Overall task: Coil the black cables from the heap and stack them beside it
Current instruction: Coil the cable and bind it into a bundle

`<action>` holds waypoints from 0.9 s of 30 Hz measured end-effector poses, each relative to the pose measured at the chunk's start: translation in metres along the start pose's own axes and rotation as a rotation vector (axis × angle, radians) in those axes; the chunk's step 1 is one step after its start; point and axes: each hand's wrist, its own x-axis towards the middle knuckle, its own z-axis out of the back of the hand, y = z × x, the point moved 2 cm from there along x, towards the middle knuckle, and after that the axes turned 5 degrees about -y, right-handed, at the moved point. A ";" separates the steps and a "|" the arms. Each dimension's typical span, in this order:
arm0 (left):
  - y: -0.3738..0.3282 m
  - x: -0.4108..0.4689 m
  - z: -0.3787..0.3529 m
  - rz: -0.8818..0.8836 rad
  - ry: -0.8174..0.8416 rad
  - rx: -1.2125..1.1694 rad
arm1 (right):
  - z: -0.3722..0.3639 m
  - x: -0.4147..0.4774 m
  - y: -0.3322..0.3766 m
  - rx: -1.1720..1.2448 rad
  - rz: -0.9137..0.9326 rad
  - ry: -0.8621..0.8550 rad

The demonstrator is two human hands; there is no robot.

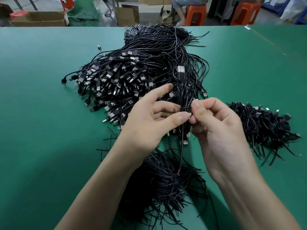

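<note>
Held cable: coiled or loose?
Partly coiled. The held cable is bunched into loops between left hand and right hand; its tail hangs free below.

The surface (41, 113) is covered in a matt green, cloth-like mat. Beyond the left hand (146, 123), the heap (132, 72) is made up of black cables sheathed in smooth, faintly glossy plastic and ended with bright metal plugs. The same sheen is seen on the cable (181, 77) pinched by that hand and the right hand (221, 130), and on the stack (265, 127) to the right of the right hand. Far beyond the hands, matt brown cardboard boxes (38, 19) and glossy orange plastic stools (195, 13) are seen.
</note>
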 end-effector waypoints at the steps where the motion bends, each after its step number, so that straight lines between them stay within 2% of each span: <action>1: 0.000 0.000 -0.001 -0.008 0.023 0.001 | 0.000 0.001 0.001 0.006 -0.008 0.006; 4: -0.003 -0.003 -0.004 -0.119 0.002 0.084 | 0.001 0.004 0.000 0.062 -0.106 0.053; 9: -0.014 -0.006 -0.001 -0.588 -0.079 0.527 | 0.003 0.008 0.000 0.216 -0.229 0.147; 11: -0.014 -0.009 0.000 -0.577 -0.055 0.511 | 0.004 0.009 -0.001 0.210 -0.221 0.144; 16: -0.012 -0.007 0.004 -0.347 0.038 0.245 | 0.006 0.008 0.000 0.055 -0.151 0.101; 22: -0.009 -0.002 0.004 -0.219 -0.037 0.125 | 0.003 0.004 -0.002 -0.039 -0.106 0.089; 24: -0.006 -0.001 0.004 -0.259 -0.044 0.170 | 0.004 0.006 -0.002 -0.019 -0.131 0.098; 27: -0.010 -0.003 0.003 -0.429 -0.022 0.392 | 0.005 0.009 -0.004 0.060 -0.234 0.131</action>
